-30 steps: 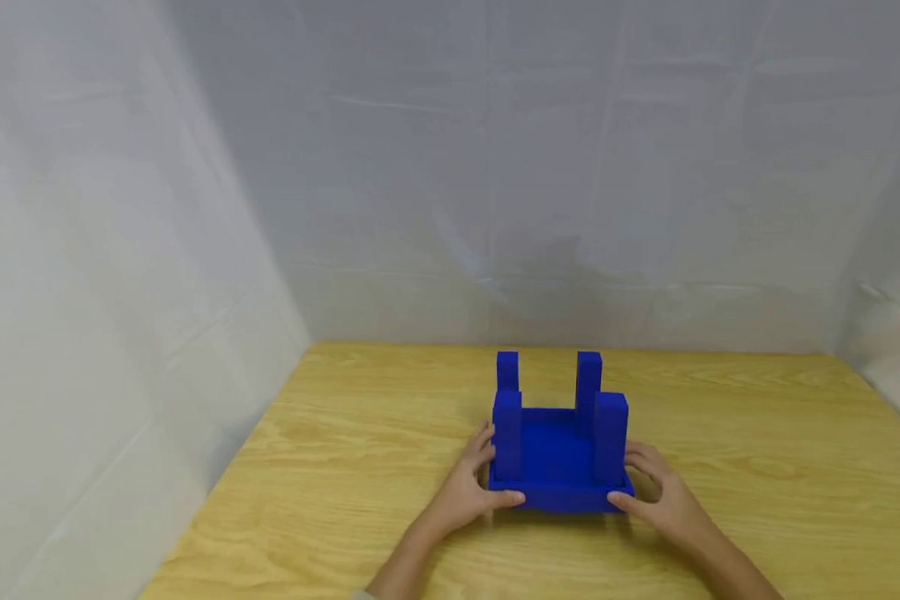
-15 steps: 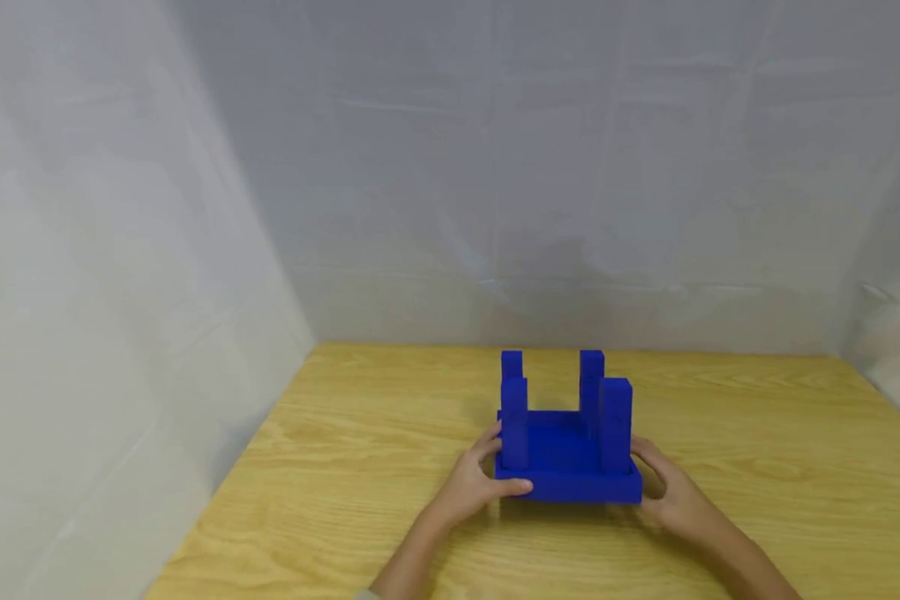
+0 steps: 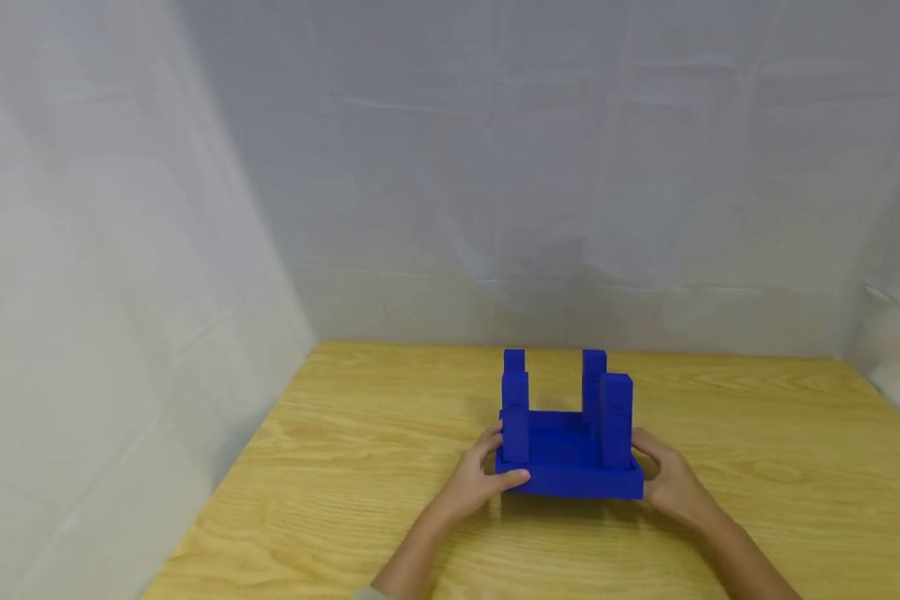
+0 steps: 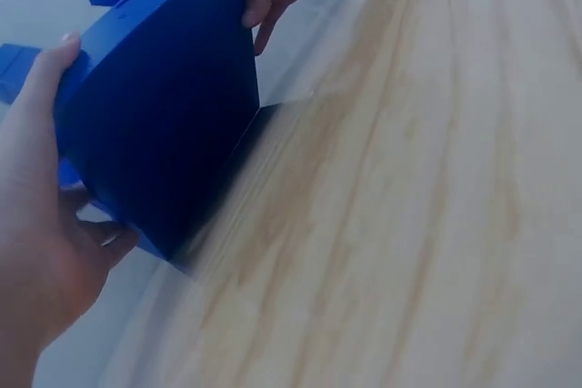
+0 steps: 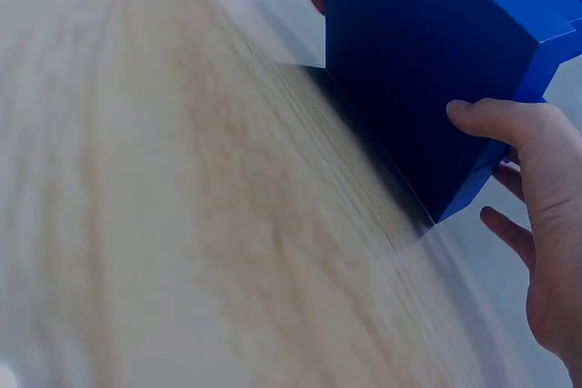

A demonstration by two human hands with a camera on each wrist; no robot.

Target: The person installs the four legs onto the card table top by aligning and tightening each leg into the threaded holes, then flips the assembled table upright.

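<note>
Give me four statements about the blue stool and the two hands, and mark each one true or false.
1. The blue stool has its four legs pointing up. True.
2. Only the left hand touches the stool. False: the right hand holds its other side too.
3. The stool is over a wooden table. True.
4. A red cup stands beside the stool. False: nothing else shows on the table.

One blue stool [image 3: 567, 454], four legs, two hands, one table [image 3: 345, 467].
</note>
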